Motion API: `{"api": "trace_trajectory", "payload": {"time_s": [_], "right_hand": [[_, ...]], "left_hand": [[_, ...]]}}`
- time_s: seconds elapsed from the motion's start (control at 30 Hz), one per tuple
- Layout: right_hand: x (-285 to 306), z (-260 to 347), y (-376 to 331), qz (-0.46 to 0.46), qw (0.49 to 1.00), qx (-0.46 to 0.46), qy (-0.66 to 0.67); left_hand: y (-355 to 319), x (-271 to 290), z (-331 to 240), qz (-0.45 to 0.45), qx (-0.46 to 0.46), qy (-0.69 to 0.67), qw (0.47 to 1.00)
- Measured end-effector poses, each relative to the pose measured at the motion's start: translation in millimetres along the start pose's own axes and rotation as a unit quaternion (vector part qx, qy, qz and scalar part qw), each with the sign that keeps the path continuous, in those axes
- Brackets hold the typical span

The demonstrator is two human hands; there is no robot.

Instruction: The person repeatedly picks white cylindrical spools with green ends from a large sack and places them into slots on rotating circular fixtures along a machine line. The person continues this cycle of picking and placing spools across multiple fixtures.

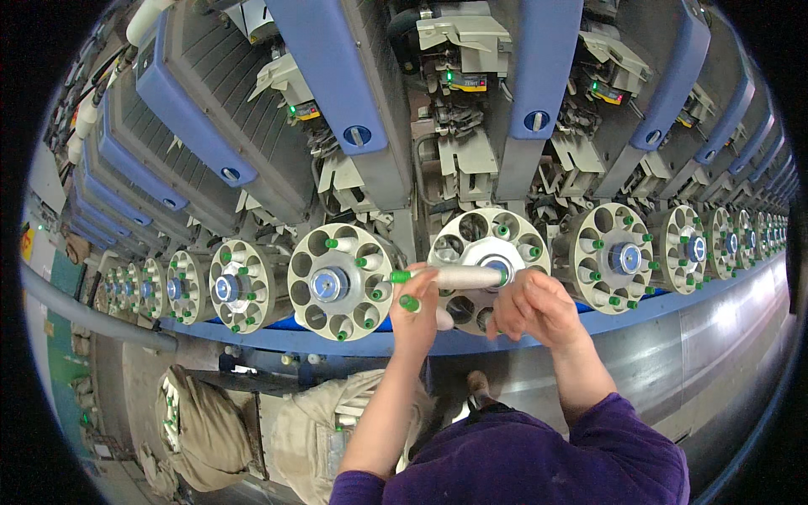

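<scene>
My left hand (412, 324) is closed around two yarn bobbins. One bobbin (463, 277) of white yarn with a green tube end lies level, pointing right. The other bobbin (410, 304) shows its green end below it, partly hidden by my fingers. My right hand (545, 307) is near the level bobbin's right end, its fingers curled and pinched together; anything between them is too small to make out. Behind both hands stands a round cream magazine (488, 220) with a ring of holes, a few holding green-ended bobbins.
Similar magazines (329, 227) with bobbins line the machine to both sides. Blue and grey machine panels (337, 76) rise behind them. A blue rail (370, 343) runs below. Cloth sacks of bobbins (198, 438) stand at lower left, beside a metallic surface (648, 353) at right.
</scene>
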State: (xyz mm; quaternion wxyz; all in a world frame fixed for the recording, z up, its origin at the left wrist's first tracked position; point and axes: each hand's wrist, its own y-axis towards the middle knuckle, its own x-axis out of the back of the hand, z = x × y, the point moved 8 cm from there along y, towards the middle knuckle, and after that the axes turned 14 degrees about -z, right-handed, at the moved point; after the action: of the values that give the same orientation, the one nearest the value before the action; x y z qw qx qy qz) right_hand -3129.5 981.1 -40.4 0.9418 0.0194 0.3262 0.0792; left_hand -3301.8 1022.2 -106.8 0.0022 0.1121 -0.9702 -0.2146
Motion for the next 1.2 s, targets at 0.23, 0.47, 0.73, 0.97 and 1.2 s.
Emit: {"api": "trace_trajectory", "payload": {"time_s": [0.23,0.47,0.73,0.97,1.2], "right_hand": [[66.6,-22.8,15.2,-0.248,0.954,-0.016,-0.167],[74.8,-82.3,7.1,-0.111,0.945,-0.253,-0.177],[168.7,-31.4,0.0,-0.345,0.934,-0.022,0.093],[191.9,14.8,-22.2,-0.406,0.909,0.071,0.064],[105.1,-44.0,4.9,-0.262,0.944,-0.019,-0.198]], "left_hand": [[13.4,55.1,6.3,-0.124,0.240,-0.205,0.941],[14.0,75.9,-6.0,-0.127,0.290,-0.279,0.907],[16.7,87.7,1.7,-0.153,0.270,-0.214,0.926],[20.4,57.9,13.1,-0.142,0.263,-0.193,0.935],[23.3,6.2,4.1,-0.048,0.186,-0.113,0.975]]}}
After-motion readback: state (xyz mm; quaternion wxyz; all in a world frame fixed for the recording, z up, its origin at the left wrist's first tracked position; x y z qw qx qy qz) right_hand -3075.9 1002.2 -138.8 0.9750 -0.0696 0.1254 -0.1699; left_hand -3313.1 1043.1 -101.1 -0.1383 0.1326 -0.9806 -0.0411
